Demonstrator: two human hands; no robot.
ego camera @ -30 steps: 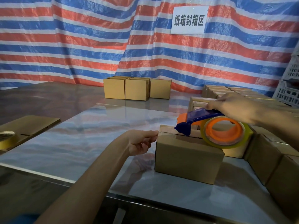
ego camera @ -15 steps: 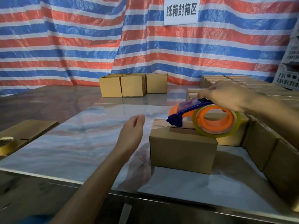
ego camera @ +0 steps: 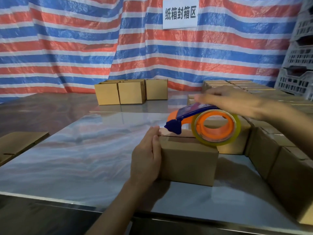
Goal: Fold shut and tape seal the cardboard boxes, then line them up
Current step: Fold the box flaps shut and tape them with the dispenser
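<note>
A small closed cardboard box (ego camera: pixel 188 160) sits on the table in front of me, its top seam running left to right. My left hand (ego camera: pixel 146 156) lies flat against the box's left side, fingers straight, tips at the top edge. My right hand (ego camera: pixel 232 102) holds the orange and blue tape dispenser (ego camera: pixel 203 122) from above. Its blue front end sits over the left end of the seam and its clear tape roll rests on the box top.
Three taped boxes (ego camera: pixel 130 92) stand in a row at the back. More boxes (ego camera: pixel 277 153) are packed along the right side. Flat cardboard (ego camera: pixel 18 143) lies at the left on the glossy table (ego camera: pixel 84 158). White crates (ego camera: pixel 301 53) are stacked far right.
My left hand left the box's corner, opened in the air, then came back flat against the left side. The dispenser stayed over the box top.
</note>
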